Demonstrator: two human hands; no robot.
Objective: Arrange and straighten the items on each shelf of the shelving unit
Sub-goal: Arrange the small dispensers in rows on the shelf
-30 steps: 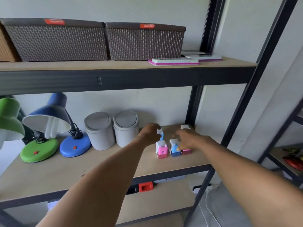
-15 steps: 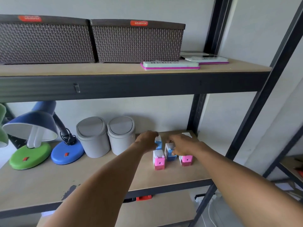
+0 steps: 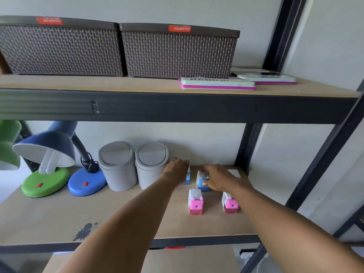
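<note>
- Both hands now sit deeper on the middle shelf (image 3: 59, 219) than a moment ago, and the blue sharpener (image 3: 202, 182) has left the pink ones' row for the back row.
- Right hand (image 3: 218, 179), frame centre: fingers curled on the blue sharpener.
- Left hand (image 3: 177, 170): fingers curled over a second blue sharpener (image 3: 188, 177), mostly hidden, beside two grey bins (image 3: 151, 164).
- Two pink sharpeners (image 3: 195, 202) stand apart, nearer the shelf's front edge.
</note>
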